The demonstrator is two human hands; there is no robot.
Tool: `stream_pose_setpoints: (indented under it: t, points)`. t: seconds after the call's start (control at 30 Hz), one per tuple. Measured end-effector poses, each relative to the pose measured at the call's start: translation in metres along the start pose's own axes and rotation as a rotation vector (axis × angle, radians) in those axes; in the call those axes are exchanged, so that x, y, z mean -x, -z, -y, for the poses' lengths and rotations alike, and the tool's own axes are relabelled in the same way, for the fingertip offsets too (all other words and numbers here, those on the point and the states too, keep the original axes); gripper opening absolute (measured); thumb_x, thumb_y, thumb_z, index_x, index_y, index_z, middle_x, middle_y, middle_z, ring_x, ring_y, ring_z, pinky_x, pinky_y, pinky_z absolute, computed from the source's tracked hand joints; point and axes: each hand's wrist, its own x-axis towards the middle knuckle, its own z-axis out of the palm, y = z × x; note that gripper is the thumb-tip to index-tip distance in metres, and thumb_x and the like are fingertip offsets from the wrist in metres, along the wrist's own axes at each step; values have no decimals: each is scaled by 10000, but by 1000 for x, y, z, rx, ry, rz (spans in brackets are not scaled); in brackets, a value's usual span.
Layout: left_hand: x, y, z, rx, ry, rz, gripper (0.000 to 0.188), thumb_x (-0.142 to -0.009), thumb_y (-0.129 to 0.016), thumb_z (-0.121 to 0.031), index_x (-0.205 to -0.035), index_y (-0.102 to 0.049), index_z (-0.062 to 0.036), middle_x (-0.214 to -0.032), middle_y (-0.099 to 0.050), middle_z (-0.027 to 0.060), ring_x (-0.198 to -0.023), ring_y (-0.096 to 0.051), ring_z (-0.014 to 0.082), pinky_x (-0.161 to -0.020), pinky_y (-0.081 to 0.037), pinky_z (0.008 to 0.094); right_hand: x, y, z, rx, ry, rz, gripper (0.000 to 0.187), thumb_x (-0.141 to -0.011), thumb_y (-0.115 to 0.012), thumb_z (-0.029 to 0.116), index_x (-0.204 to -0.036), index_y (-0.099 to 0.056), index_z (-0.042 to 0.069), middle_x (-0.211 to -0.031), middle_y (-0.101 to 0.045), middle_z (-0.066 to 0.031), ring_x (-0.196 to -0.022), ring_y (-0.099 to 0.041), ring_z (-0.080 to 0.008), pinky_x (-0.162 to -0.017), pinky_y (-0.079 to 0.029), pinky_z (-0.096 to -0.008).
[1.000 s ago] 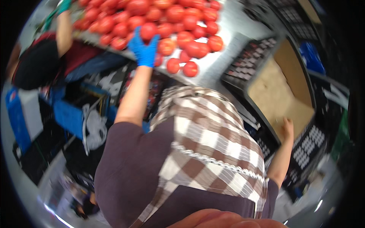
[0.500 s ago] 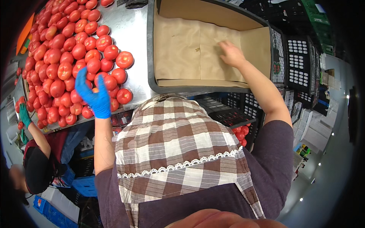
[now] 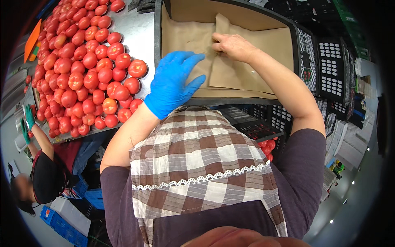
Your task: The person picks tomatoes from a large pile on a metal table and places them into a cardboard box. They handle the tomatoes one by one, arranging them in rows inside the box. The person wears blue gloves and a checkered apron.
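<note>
One paper sheet [image 3: 235,74] in right fingers [image 3: 222,38]

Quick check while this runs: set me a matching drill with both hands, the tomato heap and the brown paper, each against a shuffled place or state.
Things
1. left hand
2. right hand
3. tomato heap
4. brown paper

Places or states
A. lining the dark crate
B. bare, fingertips at a paper edge
C. spread on the metal table
D. covered by a blue glove

Pairs: 1-D, 2-B, 3-C, 4-A
</note>
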Motion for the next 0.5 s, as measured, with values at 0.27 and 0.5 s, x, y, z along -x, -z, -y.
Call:
stream_pose_setpoints:
  t: [0.27,0.5]
  points:
    - [-7,25,10,-82,3,-244,468,-814,-793,-136,-1258,-659,-77,-1305,-591,148,-1218,-546,352,-1050,-432,440,-67,21,62,-421,184,-772,397,-804,-724,45,-1184,-641,126,-1319,-576,-105,-1093,-658,-306,-875,-578,-381]
    - [7,-14,29,-169,72,-122,550,-832,-783,-210,-1344,-609,-110,-1318,-585,173,-1237,-531,377,-1060,-428,468,56,-114,-93,-380,-1174,-262,723,-845,-749,443,-1349,-544,-33,-1309,-620,-274,-1182,-624,-401,-1023,-484,-442]
